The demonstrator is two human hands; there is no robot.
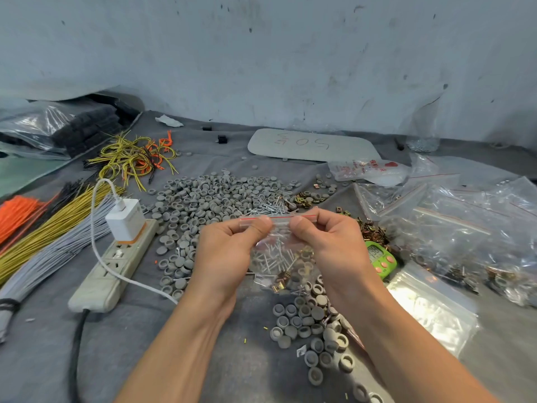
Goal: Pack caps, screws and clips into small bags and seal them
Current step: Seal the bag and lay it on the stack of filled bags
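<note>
Both hands hold one small clear bag (279,257) above the bench (232,344): the left hand (229,251) and right hand (331,245) pinch its red-lined zip strip between closed fingers (261,223). Screws, clips and caps sit inside it.

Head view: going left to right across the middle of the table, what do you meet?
Orange cable ties → white charger plug → left hand → small clear zip bag → right hand → green digital timer → pile of filled clear bags.
</note>
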